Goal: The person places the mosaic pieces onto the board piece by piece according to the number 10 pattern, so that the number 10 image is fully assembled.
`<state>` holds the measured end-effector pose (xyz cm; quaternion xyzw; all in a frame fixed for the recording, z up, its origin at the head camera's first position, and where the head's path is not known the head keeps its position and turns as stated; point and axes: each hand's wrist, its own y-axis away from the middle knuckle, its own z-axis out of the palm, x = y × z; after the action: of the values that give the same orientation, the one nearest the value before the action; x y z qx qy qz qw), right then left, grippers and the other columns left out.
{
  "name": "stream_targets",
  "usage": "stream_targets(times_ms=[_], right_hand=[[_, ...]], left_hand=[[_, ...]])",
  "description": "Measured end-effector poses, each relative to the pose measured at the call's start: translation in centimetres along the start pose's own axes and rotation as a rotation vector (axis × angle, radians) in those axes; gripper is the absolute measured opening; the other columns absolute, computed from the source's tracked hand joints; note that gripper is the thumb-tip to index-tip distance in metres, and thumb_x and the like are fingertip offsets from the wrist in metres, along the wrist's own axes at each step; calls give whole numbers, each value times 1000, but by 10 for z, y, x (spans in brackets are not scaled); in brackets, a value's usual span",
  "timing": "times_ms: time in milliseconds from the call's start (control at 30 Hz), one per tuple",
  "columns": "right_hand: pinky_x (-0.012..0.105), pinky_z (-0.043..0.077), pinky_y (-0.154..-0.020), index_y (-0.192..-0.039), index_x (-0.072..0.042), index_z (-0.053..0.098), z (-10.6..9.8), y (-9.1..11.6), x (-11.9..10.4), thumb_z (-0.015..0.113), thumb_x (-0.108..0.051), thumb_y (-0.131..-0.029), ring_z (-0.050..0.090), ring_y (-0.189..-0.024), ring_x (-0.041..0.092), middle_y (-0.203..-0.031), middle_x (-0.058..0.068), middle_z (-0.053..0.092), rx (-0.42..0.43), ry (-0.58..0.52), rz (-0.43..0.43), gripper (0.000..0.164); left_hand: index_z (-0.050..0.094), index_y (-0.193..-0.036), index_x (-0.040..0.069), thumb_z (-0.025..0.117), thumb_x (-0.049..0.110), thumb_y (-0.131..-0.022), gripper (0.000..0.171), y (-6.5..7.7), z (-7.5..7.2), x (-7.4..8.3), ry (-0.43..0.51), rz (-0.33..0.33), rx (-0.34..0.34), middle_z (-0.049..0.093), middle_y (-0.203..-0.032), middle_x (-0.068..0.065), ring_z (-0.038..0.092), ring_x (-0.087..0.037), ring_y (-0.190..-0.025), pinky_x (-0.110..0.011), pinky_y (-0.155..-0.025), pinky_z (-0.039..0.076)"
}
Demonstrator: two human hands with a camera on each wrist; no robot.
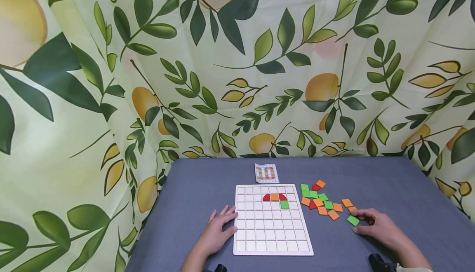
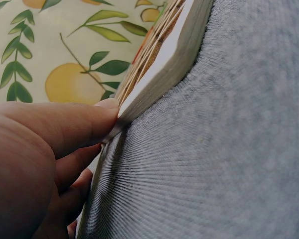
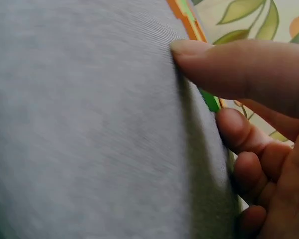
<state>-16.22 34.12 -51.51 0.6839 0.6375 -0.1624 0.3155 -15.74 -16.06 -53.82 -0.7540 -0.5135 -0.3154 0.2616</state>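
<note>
Head view puts a green tile (image 1: 353, 220) on the table, with the thumb and forefinger of my right hand (image 1: 378, 226) on either side of it. Whether they pinch it, I cannot tell: from the right wrist, my thumb covers part of the tiles, and only slivers of green and orange show past my curled fingers. Just beyond my forefinger lies an orange tile (image 1: 351, 209), partly hidden.

Leftward from there, loose tiles (image 1: 323, 198) in green, orange and red lie scattered, some touching or overlapping, between my right hand and the white grid board (image 1: 272, 235). On the board, in its upper right part, a red piece (image 1: 266, 198) with a rounded corner, an orange square (image 1: 274, 197) and a second red piece (image 1: 282, 197) stand in a row; a green square (image 1: 284, 205) sits right below the second red one.

My left hand (image 1: 217, 233) grasps nothing: its fingers are loosely extended, fingertips and thumb against the board's left edge. Behind the board lies a small card (image 1: 266, 173) with a coloured grid pattern. Grey-blue cloth (image 1: 178, 193) covers the table, and a curtain (image 1: 237, 66) printed with leaves and fruit hangs around it.
</note>
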Motion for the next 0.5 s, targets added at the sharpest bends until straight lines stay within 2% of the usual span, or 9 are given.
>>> stream_targets(times_ms=[167,367,500], right_hand=[[26,41,-69,-129,-4,64,-5,1,1,82,-29,-77,51,-92,14,-109,7,62,-32,4,-71,61],[28,39,-69,-128,-3,65,-5,-1,1,80,-26,-78,48,-88,16,-102,6,59,-38,20,-82,57],[30,40,-70,-126,-3,66,-3,-2,0,80,-32,-80,49,-88,18,-99,6,58,-24,46,-74,56]], left_hand=[[64,-130,6,68,20,-91,42,1,-1,1,6,13,8,51,-148,-4,35,-38,-144,-65,-119,9],[64,-130,6,68,23,-91,43,2,-1,2,7,38,13,52,-147,-7,36,-41,-143,-68,-117,10],[64,-130,7,68,23,-91,42,1,0,1,11,35,12,52,-147,-6,35,-40,-143,-68,-117,10]])
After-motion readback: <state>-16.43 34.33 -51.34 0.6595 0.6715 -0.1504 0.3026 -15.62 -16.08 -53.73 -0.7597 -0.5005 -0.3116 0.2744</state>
